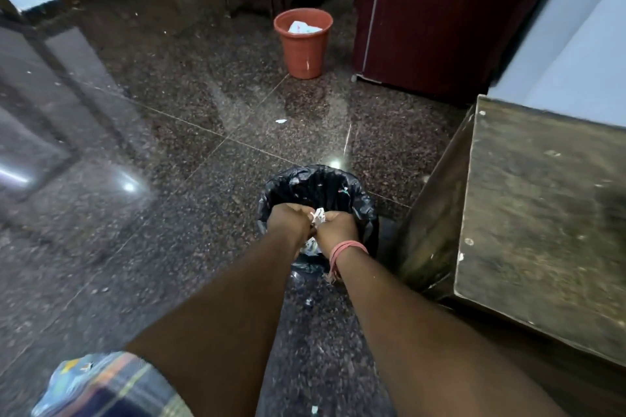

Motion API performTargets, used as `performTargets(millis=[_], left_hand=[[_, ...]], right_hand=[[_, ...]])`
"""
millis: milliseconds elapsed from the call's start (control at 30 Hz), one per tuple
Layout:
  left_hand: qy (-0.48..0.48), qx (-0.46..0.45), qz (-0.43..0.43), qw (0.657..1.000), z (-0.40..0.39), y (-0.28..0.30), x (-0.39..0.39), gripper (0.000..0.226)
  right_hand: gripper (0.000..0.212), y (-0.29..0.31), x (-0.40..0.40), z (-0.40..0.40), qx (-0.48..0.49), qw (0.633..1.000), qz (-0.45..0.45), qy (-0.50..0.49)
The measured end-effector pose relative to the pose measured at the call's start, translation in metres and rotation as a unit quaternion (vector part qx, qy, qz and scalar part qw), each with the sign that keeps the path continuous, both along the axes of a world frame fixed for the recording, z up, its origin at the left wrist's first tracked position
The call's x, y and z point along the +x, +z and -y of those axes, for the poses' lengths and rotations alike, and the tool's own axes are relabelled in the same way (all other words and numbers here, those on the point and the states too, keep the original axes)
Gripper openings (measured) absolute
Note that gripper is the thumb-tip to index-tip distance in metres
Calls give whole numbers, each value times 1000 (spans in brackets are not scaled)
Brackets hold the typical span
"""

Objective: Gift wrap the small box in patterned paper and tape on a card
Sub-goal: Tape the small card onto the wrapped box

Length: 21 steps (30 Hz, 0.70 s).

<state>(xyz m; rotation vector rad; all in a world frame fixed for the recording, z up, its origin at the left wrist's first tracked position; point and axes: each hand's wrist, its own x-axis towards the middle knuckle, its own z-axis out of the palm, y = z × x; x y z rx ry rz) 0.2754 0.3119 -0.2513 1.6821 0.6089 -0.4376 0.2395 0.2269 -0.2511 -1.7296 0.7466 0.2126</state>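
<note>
I have both hands down over a small bin lined with a shiny black plastic bag (367, 210), which stands on the floor right below me. My left hand (291, 222) and my right hand (337, 225) are side by side and touching. Their fingers are curled tight around a crumpled wad of white patterned paper (317, 216), and a bit of it pokes up between them. I think this is leftover wrapping paper going in the bin. The small box and the card are not in view, so I cannot say where they are.

The paper wad looks very light and soft. It will squash easily and will not break. It could spring open or drop little bits, so I think a full squeeze around the middle is best.

My right wrist has a loop of pink thread (342, 249) on it. A checked sleeve shows at the bottom left.

The floor is dark speckled polished stone (176, 200). It shines and has small white scraps on it. A worn wooden block with a dull flat top (548, 223) stands just beside the bin on the right. Farther off is a round orange plastic bucket (303, 47) with white paper inside, next to a dark red cabinet (440, 10).
</note>
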Motion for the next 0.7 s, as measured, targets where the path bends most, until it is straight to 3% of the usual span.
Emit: performTargets(millis=[267,367,500,600,700], left_hand=[[-64,-5,6,998,1,-14,-3,44],[-51,-42,19,998,-1,-16,-7,35],[26,-157,14,987,2,-5,-13,14],[30,-189,5,982,-2,4,-15,14],[82,-218,-24,972,-6,5,-15,10]], right_hand=[[32,-12,8,0,73,996,-9,-57],[28,-15,7,2,83,988,23,-125],[4,-14,3,-4,159,970,35,-178],[9,-9,-2,0,210,957,36,-197],[24,-5,-4,3,210,967,39,-141]])
